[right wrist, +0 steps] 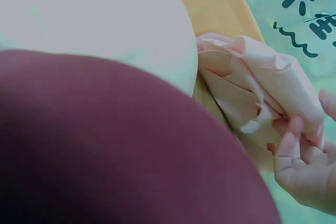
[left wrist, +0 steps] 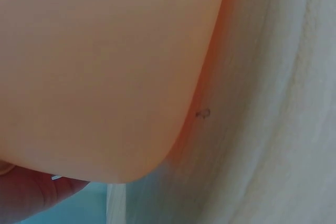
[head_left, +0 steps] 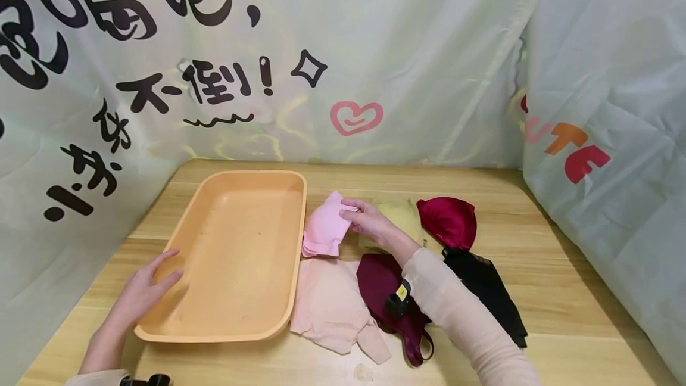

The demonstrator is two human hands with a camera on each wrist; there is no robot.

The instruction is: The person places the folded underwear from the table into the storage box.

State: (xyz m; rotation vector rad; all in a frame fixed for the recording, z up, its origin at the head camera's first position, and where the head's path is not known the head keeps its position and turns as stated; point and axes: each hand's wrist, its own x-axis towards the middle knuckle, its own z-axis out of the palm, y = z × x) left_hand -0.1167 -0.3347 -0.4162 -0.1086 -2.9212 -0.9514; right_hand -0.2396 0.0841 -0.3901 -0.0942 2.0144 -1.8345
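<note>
Starting out, seemingly, my right hand (head_left: pixel 371 220) pinches folded pink fabric (head_left: pixel 324 226), left hand (head_left: pixel 140 292) loosely spread at the oblong orange plastic tray (head_left: pixel 236 261), five assorted cloth garments (head_left: pixel 449 222) left

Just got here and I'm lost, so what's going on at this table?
A person's right hand pinches a pink bra just right of a shallow orange tray, while the left hand is at the tray's left rim. Near the pink one, a pale peach garment, a maroon bra, a yellow garment, a red bra and a black garment lie on the wooden table.
</note>
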